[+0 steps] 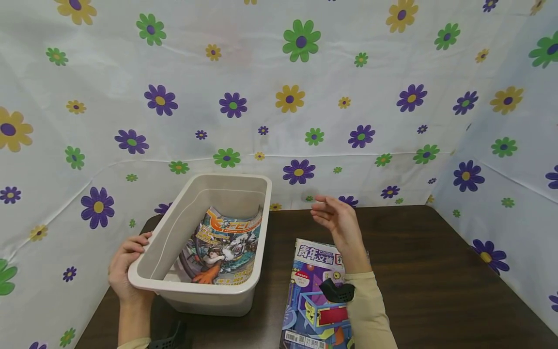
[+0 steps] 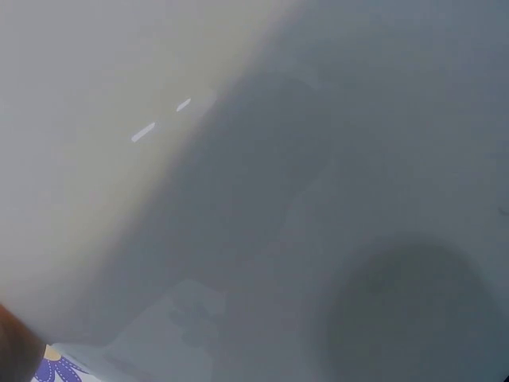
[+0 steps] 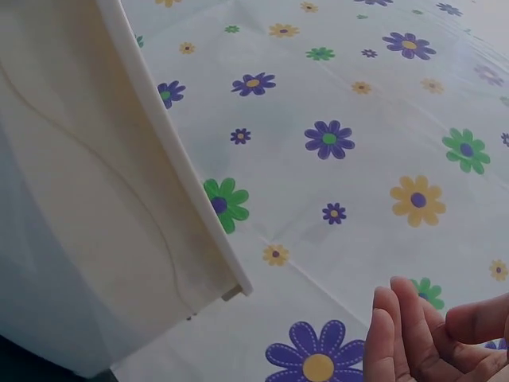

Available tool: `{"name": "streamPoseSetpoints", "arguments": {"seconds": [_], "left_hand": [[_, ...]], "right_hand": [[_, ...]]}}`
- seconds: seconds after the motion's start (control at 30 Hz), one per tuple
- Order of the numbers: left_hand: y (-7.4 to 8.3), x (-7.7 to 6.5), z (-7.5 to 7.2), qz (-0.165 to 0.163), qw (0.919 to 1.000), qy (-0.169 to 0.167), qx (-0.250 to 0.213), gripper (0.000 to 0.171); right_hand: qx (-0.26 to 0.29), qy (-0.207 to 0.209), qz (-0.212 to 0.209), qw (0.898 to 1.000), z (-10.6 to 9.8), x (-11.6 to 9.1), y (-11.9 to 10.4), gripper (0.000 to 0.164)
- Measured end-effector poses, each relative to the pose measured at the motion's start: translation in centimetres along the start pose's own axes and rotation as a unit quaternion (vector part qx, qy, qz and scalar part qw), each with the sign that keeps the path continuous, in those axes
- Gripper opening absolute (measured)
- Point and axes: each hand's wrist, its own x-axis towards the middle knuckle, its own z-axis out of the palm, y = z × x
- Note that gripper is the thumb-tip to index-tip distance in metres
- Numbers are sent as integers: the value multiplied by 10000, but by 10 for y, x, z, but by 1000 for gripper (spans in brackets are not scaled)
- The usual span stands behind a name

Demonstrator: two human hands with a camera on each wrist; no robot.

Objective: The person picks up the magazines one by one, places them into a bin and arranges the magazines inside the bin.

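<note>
A pale grey plastic bin (image 1: 152, 261) stands at the left of the dark table, its open top facing me. My left hand (image 1: 125, 269) grips the bin's left rim at the near corner. Inside lies a magazine (image 1: 228, 249) with a colourful comic-style cover, bent upward at its far end. To the right of the bin, my right hand (image 1: 340, 220) is raised, fingers relaxed and holding nothing. Below that forearm a second magazine (image 1: 311, 281), with a purple and blue cover, lies flat on the table. Bin wall (image 2: 238, 199) fills most of the left wrist view.
The dark wooden table (image 1: 418, 271) extends to the right of the second magazine. A white flower-print cloth (image 1: 261, 63) hangs behind the table and along its right side. A black wrist strap (image 1: 337, 292) sits on the right sleeve.
</note>
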Motion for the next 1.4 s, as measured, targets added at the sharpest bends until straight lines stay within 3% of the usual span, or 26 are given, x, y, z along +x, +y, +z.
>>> {"name": "streamPoseSetpoints", "arguments": {"seconds": [0.37,0.9,1.2,1.4], "left_hand": [[-3,1,0,140,9986,271,438,34],[-4,1,-2,186,9994,202,199,33],[-3,1,-1,130,9987,303,382,34],[-2,1,-1,137,9995,179,202,33]], "right_hand": [[-282,118,-132,9994,-23,-3,-8,33],[-818,306,-56,9962,-56,-14,-17,29],[-1083,425,-35,9932,-71,-18,-19,30],[-1431,571,186,9879,-80,-21,-21,28]]}}
